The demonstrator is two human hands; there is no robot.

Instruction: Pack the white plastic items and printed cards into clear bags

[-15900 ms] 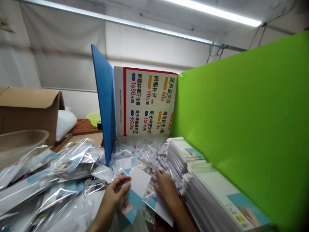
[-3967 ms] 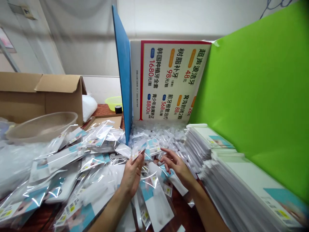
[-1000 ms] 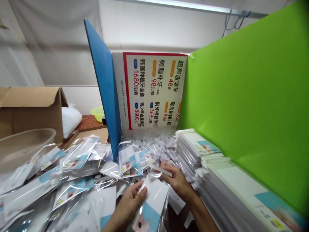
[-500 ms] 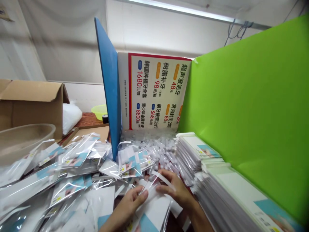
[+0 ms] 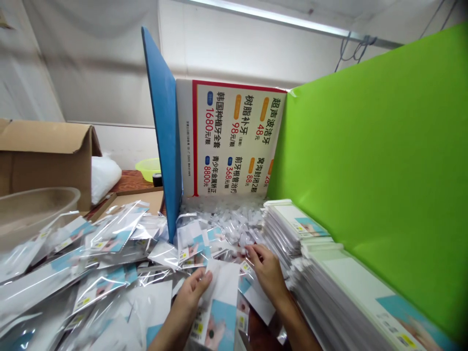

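Observation:
My left hand (image 5: 188, 295) is closed, thumb on the left edge of a printed card packet (image 5: 223, 292), white above with a blue picture below. My right hand (image 5: 268, 273) is away from that packet, at the near edge of a heap of small clear-white plastic pieces (image 5: 234, 222). Its thumb and forefinger are pinched together; what lies between them is too small to make out. Below the right hand another printed card (image 5: 258, 292) lies slanted.
Loose card packets (image 5: 113, 234) cover the left side. Stacked packets (image 5: 329, 292) stand on the right, against a green panel (image 5: 373, 161). A blue board (image 5: 161, 126) and a printed price board (image 5: 230, 136) wall in the heap. A cardboard box (image 5: 47, 156) and plastic basin (image 5: 40, 209) stand far left.
My right hand has left the packet's upper end and moved forward to the heap of plastic pieces. My left hand still holds the packet, now tilted more upright.

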